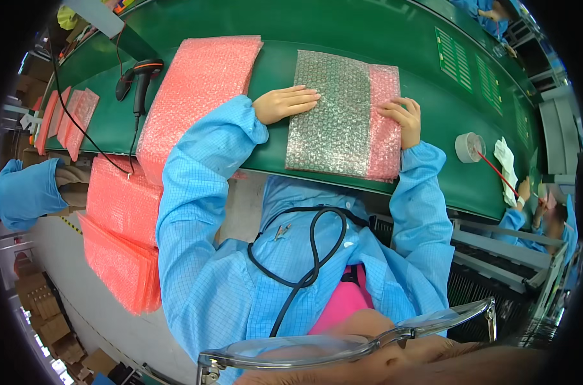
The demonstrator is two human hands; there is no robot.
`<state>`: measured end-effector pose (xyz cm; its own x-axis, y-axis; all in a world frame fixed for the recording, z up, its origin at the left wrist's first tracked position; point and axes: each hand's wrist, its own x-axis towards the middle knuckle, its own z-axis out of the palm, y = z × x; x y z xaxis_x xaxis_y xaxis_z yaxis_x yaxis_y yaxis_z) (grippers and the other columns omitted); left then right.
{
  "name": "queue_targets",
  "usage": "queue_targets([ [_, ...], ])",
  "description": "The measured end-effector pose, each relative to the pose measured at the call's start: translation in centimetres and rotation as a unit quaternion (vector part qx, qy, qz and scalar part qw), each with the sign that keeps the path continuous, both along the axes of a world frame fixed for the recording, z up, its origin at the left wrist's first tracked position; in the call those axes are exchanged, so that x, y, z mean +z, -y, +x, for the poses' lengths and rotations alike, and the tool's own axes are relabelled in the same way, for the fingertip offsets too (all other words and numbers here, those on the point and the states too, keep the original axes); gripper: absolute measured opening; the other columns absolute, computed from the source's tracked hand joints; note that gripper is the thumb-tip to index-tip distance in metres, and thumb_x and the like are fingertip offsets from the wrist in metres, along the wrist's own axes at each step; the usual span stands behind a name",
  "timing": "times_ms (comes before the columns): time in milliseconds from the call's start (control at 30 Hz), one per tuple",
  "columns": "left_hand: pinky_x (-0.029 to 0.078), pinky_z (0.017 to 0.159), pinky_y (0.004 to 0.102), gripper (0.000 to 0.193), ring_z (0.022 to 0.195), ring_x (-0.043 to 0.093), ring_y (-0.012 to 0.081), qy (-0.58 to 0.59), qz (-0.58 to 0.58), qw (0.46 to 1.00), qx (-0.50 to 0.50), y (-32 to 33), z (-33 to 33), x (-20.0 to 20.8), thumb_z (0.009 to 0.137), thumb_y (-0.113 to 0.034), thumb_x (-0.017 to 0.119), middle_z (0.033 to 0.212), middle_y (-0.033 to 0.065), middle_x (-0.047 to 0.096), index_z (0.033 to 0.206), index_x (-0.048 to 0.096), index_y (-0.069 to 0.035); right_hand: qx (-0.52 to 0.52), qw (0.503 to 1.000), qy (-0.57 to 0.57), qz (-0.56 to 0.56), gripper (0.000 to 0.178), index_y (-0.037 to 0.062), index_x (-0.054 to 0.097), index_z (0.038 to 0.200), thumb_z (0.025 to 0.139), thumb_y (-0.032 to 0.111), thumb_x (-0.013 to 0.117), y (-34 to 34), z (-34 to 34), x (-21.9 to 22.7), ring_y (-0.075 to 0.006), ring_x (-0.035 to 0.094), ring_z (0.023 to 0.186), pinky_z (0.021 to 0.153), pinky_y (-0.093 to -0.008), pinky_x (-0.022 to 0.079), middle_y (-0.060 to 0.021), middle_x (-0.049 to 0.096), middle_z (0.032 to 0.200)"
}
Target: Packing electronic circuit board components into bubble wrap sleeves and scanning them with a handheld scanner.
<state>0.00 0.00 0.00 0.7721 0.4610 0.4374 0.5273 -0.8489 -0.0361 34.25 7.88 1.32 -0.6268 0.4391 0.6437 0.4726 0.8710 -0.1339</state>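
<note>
A flat bubble-wrap pouch [333, 115] lies on the green bench in front of me, greyish-green over most of its width and pink along its right side. What is inside, if anything, I cannot make out. My left hand [285, 104] rests on the pouch's left edge, fingers stretched out flat. At the opposite edge, my right hand [405, 120] lies on the pink strip with its fingers slightly bent and apart. Left of the pouch is a stack of pink bubble-wrap bags [205, 90], partly behind my left sleeve.
A handheld scanner [141, 90] with a black cable stands left. More pink bubble wrap [121, 199] hangs below the bench edge. At right are a round tub [469, 147], a red stick [497, 173], a white cloth [506, 163] and green circuit boards [454, 61]. Other people work nearby.
</note>
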Motion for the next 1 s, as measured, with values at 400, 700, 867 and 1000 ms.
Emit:
queue_targets([
  [400, 0.032, 0.104, 0.0399, 0.039, 0.124, 0.038, 0.0254, 0.006, -0.024, 1.0, -0.007, -0.6, -0.1, -0.4, 0.084, -0.01, 0.043, 0.133, 0.0136, 0.04, 0.121, 0.044, -0.002, -0.014, 0.999, -0.02, -0.036, 0.017, 0.0129, 0.068, 0.081, 0.072, 0.012, 0.053, -0.4, 0.0, -1.3, -0.0197, 0.055, 0.096, 0.09, -0.0365, 0.035, 0.0021, 0.066, 0.093],
  [700, 0.028, 0.106, 0.0409, 0.045, 0.126, 0.034, 0.0301, 0.068, -0.135, 0.984, 0.092, 1.2, 0.8, 1.5, 0.069, 0.011, 0.048, 0.13, 0.016, 0.041, 0.113, 0.048, 0.0, 0.042, 0.986, 0.072, -0.143, 0.037, 0.0113, 0.066, 0.094, 0.069, -0.008, 0.048, -1.5, 2.2, 0.5, -0.0316, 0.047, 0.113, 0.094, -0.0394, 0.037, -0.0077, 0.06, 0.109],
  [867, 0.038, 0.095, 0.0428, 0.04, 0.11, 0.045, 0.037, 0.047, -0.061, 0.855, 0.512, 6.4, -3.0, 4.6, 0.072, -0.009, 0.058, 0.117, 0.0197, 0.047, 0.11, 0.049, 0.0, 0.08, 0.991, -0.076, -0.071, 0.027, 0.0038, 0.062, 0.091, 0.071, -0.01, 0.049, 6.9, -0.1, 15.0, -0.0345, 0.052, 0.106, 0.088, -0.0412, 0.042, -0.0154, 0.059, 0.097],
  [1000, 0.043, 0.083, 0.0446, 0.033, 0.098, 0.049, 0.0383, -0.02, -0.078, 0.728, 0.681, 6.9, -6.1, 0.9, 0.076, -0.018, 0.057, 0.105, 0.0227, 0.051, 0.104, 0.051, 0.0, 0.169, 0.708, -0.439, 0.526, 0.024, 0.0089, 0.052, 0.061, 0.081, 0.021, 0.047, 13.6, 7.4, 15.2, -0.0194, 0.045, 0.042, 0.043, -0.0407, 0.041, -0.0053, 0.051, 0.056],
])
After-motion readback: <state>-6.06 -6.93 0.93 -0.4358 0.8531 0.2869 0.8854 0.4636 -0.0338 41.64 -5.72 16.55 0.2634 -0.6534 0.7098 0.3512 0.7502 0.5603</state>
